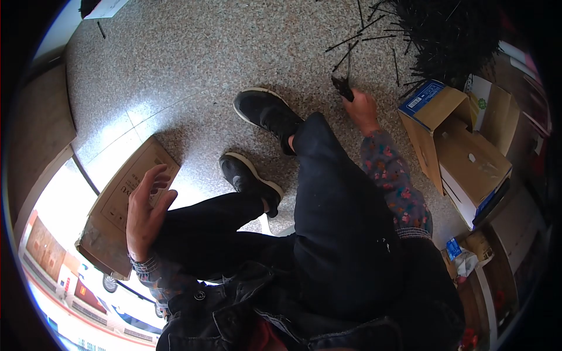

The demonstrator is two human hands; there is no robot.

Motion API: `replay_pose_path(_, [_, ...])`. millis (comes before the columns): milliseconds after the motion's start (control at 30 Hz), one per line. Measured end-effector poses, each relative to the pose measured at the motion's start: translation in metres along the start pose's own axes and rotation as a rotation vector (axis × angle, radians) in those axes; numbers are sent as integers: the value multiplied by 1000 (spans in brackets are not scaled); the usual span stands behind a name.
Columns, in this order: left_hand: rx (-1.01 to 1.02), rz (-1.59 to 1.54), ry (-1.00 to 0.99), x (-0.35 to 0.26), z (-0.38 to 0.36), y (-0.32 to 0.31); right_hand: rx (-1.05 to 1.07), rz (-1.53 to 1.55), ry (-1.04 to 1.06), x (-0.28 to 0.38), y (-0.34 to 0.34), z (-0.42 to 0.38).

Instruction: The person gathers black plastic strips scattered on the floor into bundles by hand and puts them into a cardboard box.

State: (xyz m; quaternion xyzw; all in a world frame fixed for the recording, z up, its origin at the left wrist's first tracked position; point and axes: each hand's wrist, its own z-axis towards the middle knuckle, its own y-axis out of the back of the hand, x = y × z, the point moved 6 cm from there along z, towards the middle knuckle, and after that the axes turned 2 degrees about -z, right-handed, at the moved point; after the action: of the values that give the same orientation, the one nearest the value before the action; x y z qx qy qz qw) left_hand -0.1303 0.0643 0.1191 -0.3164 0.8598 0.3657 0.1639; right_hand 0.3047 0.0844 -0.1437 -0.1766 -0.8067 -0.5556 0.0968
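My right hand [361, 111] reaches low over the floor, fingers closed around a small dark object [341, 88] with a thin black strip sticking up from its far end. Its exact kind is not clear. Beyond it, several loose thin black strips [378, 38] are scattered on the floor. A large heap of similar black strips [453, 41] rises at the upper right. My left hand [146, 213] is raised above my knee, in front of a cardboard box [137, 184], with its fingers apart and nothing held.
Open cardboard boxes [474, 146] with blue labels stand to the right. A crumpled clear plastic wrapper [465, 262] lies below them. My black shoes [266, 114] rest on the speckled stone floor [193, 70]. A doorway with bright light is at the lower left.
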Motion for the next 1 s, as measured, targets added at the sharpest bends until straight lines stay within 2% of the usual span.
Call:
replay_pose_path(67, [-2,-4,9,-1,0,1,43,-55,46,7,0,3])
replay_pose_path(167, [2,-7,36,2,-1,0,34,316,-185,3,3,6])
replay_pose_path(200, [3,-3,35,3,-1,0,38,317,-186,4,4,9])
replay_pose_path(300, [5,7,20,2,0,1,-135,522,-357,-17,15,30])
replay_pose_path(333, [6,2,21,2,0,0,-137,522,-356,-20,16,35])
replay_pose_path(433, [3,-11,36,4,-1,1,-254,407,-174,-17,28,48])
replay_pose_path(467, [2,-6,33,4,-1,1,-251,408,-174,-18,30,49])
replay_pose_path(567, [3,8,17,3,0,0,-272,-152,346,15,48,48])
replay_pose_path(600, [6,3,26,3,0,0,-275,-152,343,16,52,50])
replay_pose_path(700, [12,-7,43,3,0,0,-61,-381,455,28,39,63])
replay_pose_path(833, [14,5,38,2,1,0,-1,-487,509,42,21,89])
replay_pose_path(867, [17,0,37,2,1,-1,-2,-487,505,41,17,93])
replay_pose_path(967, [21,-12,27,2,1,0,-251,-415,629,42,8,91])
replay_pose_path(1000, [18,-4,27,2,1,0,-253,-417,628,39,4,89])
